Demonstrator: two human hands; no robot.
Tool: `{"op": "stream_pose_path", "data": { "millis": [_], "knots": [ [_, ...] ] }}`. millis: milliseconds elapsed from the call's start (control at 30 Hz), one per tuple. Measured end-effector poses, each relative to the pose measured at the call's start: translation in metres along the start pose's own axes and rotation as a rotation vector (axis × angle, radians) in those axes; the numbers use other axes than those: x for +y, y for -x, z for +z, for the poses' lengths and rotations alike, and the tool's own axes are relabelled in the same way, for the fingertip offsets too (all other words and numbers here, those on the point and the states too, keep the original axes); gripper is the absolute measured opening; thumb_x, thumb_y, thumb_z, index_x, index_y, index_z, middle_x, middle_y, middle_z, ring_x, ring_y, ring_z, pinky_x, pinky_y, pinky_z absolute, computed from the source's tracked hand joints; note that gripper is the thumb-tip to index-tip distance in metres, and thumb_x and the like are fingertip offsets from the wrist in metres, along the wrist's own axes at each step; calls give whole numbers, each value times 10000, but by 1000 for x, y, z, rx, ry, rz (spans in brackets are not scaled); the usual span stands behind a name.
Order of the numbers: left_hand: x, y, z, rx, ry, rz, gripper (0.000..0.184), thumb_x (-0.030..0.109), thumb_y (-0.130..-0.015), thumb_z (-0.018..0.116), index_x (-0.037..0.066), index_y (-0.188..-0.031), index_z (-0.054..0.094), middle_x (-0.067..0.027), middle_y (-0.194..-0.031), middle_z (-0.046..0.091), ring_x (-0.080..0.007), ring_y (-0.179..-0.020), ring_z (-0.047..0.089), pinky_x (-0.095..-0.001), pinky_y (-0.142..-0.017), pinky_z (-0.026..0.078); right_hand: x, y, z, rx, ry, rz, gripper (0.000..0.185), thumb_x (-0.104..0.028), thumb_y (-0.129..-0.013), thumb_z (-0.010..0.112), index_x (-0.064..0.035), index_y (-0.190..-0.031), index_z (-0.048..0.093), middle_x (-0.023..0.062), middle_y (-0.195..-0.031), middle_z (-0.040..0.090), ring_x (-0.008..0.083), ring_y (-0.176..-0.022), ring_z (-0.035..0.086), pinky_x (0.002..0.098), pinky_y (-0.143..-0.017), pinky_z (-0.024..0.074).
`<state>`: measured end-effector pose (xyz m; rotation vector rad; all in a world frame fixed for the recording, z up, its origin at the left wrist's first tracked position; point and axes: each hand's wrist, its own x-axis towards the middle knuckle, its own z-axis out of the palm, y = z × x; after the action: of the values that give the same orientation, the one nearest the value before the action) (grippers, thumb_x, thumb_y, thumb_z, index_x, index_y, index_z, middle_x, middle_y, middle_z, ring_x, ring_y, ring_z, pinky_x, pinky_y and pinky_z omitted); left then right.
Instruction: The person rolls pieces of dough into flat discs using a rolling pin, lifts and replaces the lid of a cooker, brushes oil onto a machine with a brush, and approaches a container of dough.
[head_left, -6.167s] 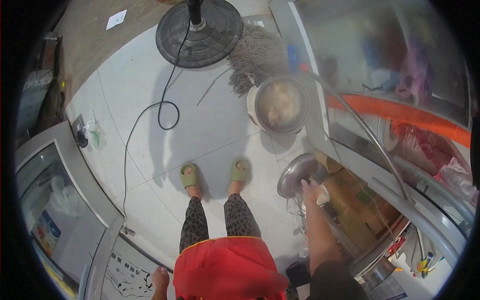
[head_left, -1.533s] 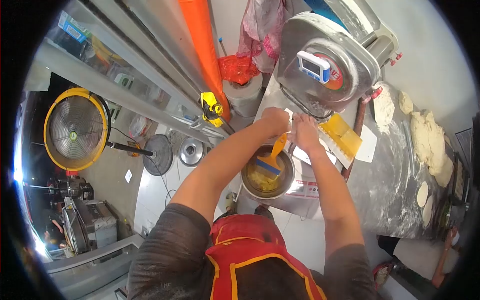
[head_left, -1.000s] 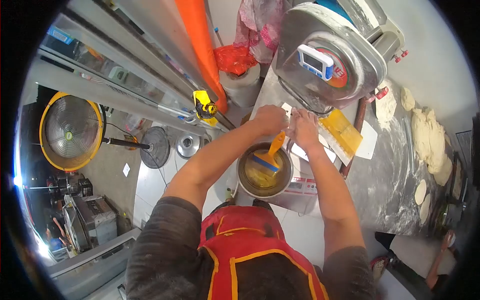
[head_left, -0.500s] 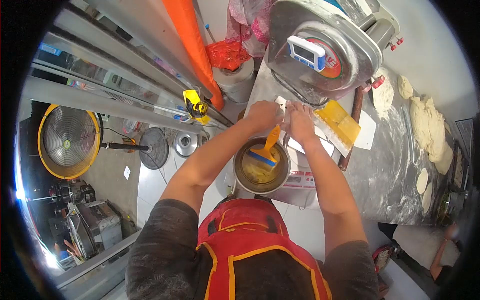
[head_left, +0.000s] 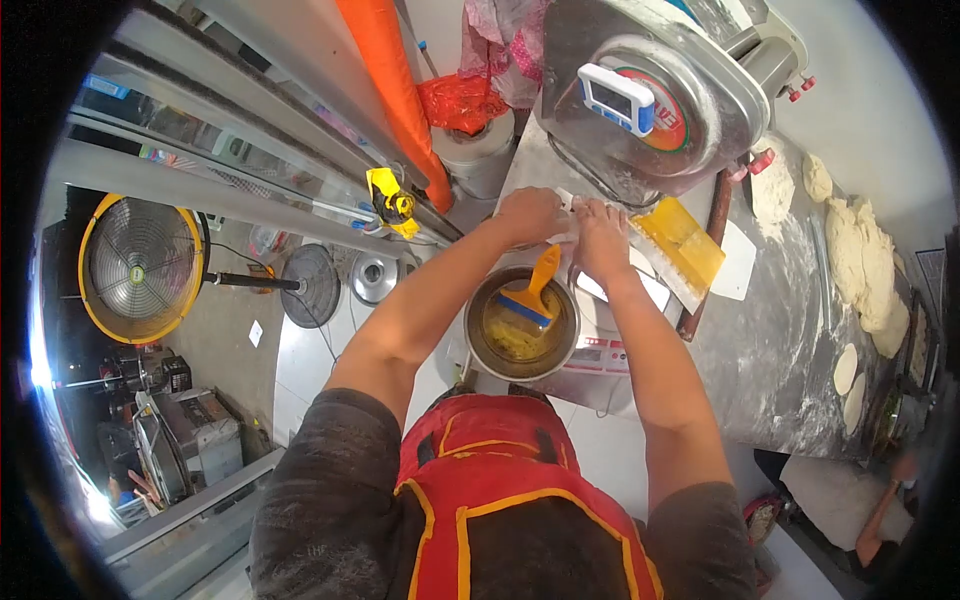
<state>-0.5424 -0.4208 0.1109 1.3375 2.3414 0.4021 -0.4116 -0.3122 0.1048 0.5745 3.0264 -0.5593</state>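
My left hand point(head_left: 531, 217) is closed, knuckles up, just beyond the rim of a metal pot point(head_left: 472, 345). Close beside it, my right hand point(head_left: 601, 240) has its fingers bent down and together. Between the two hands shows a bit of a thin whitish thing point(head_left: 566, 237), mostly hidden, whose kind I cannot make out. In the pot, a brush with an orange handle point(head_left: 545, 272) and a blue band leans over yellowish liquid point(head_left: 512, 338). A white and yellow scraper-like piece point(head_left: 682, 245) lies to the right of my right hand.
A kitchen scale point(head_left: 597, 355) sits beside the pot. Farther back stands a large metal scale point(head_left: 690, 150) with a display point(head_left: 616, 100). Dough point(head_left: 858, 260) lies on the floured table point(head_left: 760, 370) near a rolling pin point(head_left: 717, 215). A fan point(head_left: 140, 268) stands left; another person point(head_left: 840, 495) is at right.
My hands stay close together beyond the pot, with the left shifted slightly. The view has tilted a little; the pot and brush look much the same.
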Motion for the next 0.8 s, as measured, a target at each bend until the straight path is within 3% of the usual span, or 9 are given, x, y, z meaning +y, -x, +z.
{"op": "stream_pose_path", "data": {
  "millis": [67,167,267,467,567,767,800],
  "knots": [
    [5,5,-3,66,-8,36,440,437,-821,579,0,-810,633,-195,-893,664,-384,-862,636,-472,-772,492,1,0,1,-4,-3,-5,800,-332,-683,816,-83,-1360,471,92,-1295,493,349,-1256,438,533,-1118,269],
    [11,23,-41,35,143,-78,428,421,-829,608,-6,-796,614,-188,-852,655,-389,-836,635,-478,-733,483,1,0,1,-12,31,-1,799,-322,-681,818,-83,-1360,472,84,-1310,494,346,-1265,434,538,-1119,265],
    [-13,46,-36,119,76,-33,396,411,-860,618,16,-855,597,-191,-812,637,-391,-818,634,-479,-699,474,4,0,5,9,-32,-12,793,-321,-684,814,-87,-1360,471,81,-1333,486,341,-1272,432,543,-1120,260],
    [-50,143,-3,406,95,-284,355,407,-907,594,65,-992,559,-195,-786,627,-397,-806,630,-488,-672,473,2,-3,4,-57,38,38,779,-311,-711,788,-103,-1382,451,72,-1379,457,308,-1277,429,543,-1125,259],
    [-73,185,18,311,144,-488,329,370,-894,599,79,-1037,541,-164,-847,676,-422,-823,637,-506,-711,498,3,-3,3,-53,40,32,773,-273,-716,774,-124,-1396,437,61,-1381,458,301,-1285,423,547,-1123,257],
    [-146,227,96,279,292,-695,294,347,-886,614,76,-1000,596,-192,-889,676,-423,-840,639,-507,-733,499,30,-3,29,69,24,-87,791,-291,-722,765,-149,-1416,414,79,-1399,472,290,-1296,431,569,-1109,246],
    [-157,229,107,284,260,-642,297,345,-885,613,70,-996,605,-199,-904,676,-420,-858,638,-505,-742,497,39,-3,36,107,-5,-123,796,-291,-722,765,-148,-1420,411,88,-1403,475,292,-1302,429,573,-1105,245]
  ]
}}
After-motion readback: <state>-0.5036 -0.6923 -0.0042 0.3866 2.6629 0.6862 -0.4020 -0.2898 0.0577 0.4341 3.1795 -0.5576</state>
